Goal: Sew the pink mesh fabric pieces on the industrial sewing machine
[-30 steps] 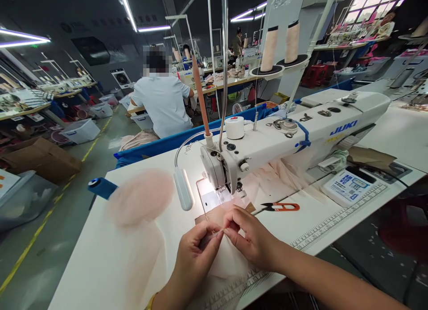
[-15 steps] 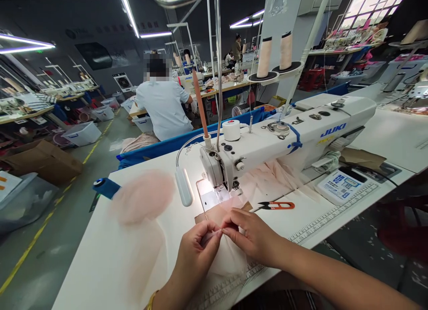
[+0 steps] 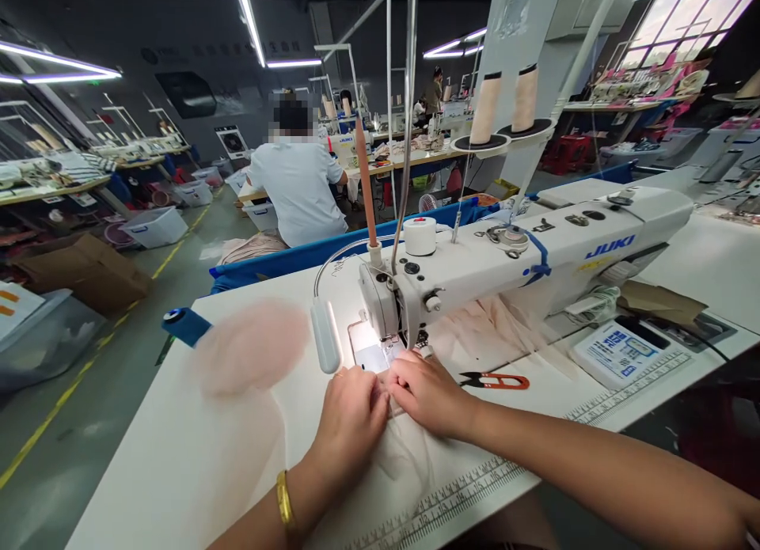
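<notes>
Both hands are side by side at the needle end of a white sewing machine (image 3: 516, 257). My left hand (image 3: 355, 411) is closed on thin, pale pink sheer fabric (image 3: 409, 463), which spreads over the table below. My right hand (image 3: 424, 392) grips the same fabric just in front of the presser foot, its knuckles close under the machine head. The fingertips of both hands are partly hidden. Orange-handled thread snips (image 3: 495, 381) lie on the table to the right of my right hand. More of the sheer fabric (image 3: 255, 348) lies bunched on the left.
A lamp (image 3: 325, 336) on a bendy neck hangs left of the needle. A blue thread cone (image 3: 185, 327) lies at the table's left edge. A ruler strip (image 3: 469, 495) runs along the front edge. A white box (image 3: 621, 350) sits at right. A person (image 3: 297, 186) sits beyond the table.
Both hands have moved forward with the fabric, from in front of the machine to right by the presser foot. The view has shifted slightly.
</notes>
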`<state>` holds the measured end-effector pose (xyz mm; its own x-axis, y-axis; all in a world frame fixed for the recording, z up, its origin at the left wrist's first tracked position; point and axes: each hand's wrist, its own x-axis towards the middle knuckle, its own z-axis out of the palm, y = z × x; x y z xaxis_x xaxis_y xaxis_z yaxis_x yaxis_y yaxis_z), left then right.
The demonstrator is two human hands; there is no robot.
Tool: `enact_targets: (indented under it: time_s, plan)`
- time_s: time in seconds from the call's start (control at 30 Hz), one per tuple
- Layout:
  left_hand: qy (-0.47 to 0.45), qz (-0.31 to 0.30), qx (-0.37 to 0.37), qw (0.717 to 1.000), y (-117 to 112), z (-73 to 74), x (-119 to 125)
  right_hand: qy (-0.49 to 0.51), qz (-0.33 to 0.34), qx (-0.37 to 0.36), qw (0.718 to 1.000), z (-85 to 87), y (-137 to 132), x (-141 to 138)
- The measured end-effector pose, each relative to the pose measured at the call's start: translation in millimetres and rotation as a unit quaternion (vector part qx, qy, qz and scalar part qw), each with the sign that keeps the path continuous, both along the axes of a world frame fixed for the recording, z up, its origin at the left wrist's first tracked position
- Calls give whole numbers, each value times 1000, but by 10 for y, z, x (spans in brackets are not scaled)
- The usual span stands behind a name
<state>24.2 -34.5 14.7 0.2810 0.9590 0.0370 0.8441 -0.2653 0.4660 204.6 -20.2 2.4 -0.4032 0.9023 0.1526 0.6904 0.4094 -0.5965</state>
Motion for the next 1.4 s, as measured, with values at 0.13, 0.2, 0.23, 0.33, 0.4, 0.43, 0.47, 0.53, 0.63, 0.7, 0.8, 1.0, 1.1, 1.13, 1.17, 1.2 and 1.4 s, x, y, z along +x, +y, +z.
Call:
enact_targets:
  time_s: [0.13,0.2,0.23,0.33,0.4,0.43,0.47,0.53,0.63,0.7,0.8,1.0,1.1,1.13,1.17,1.2,1.4]
  plan:
    - [31,-13,143,989,-46,-41,-23,-11,-1,7,1000,2,33,88]
    - [30,-48,227,972,-89,-63,-33,-13,-6,10,1000,12,34,118]
    - [26,-76,258,963,-105,-77,-36,-14,-8,10,1000,15,37,126]
    - [5,-172,286,943,-116,-122,-40,-14,-13,9,1000,24,51,132]
    - [-10,-204,274,940,-101,-143,-39,-14,-14,3,1000,30,57,133]
    - [-17,-206,268,941,-92,-148,-38,-13,-16,1,1000,32,58,134]
    - [-23,-203,264,942,-84,-148,-36,-13,-18,0,1000,32,56,136]
    - [-27,-194,258,946,-75,-140,-31,-14,-22,3,1000,21,47,138]
    - [-24,-188,253,949,-78,-117,-21,-28,-27,29,999,-20,27,136]
    - [-22,-187,254,949,-84,-110,-17,-50,-26,59,997,-51,24,140]
    - [-14,-185,255,949,-88,-118,-15,-90,-38,101,990,-78,66,187]
    - [1,-184,260,948,-80,-136,-24,-184,-110,92,972,-55,221,421]
    - [12,-187,258,948,-77,-122,-29,-165,-71,144,973,5,180,475]
    - [15,-187,257,948,-76,-117,-30,-146,-33,168,974,30,151,473]
    - [16,-187,255,949,-74,-113,-30,-125,16,187,974,55,121,464]
    - [17,-187,253,949,-72,-111,-30,-107,70,198,972,75,94,451]
    - [6,-183,260,948,-69,-132,-50,-101,160,196,962,43,84,411]
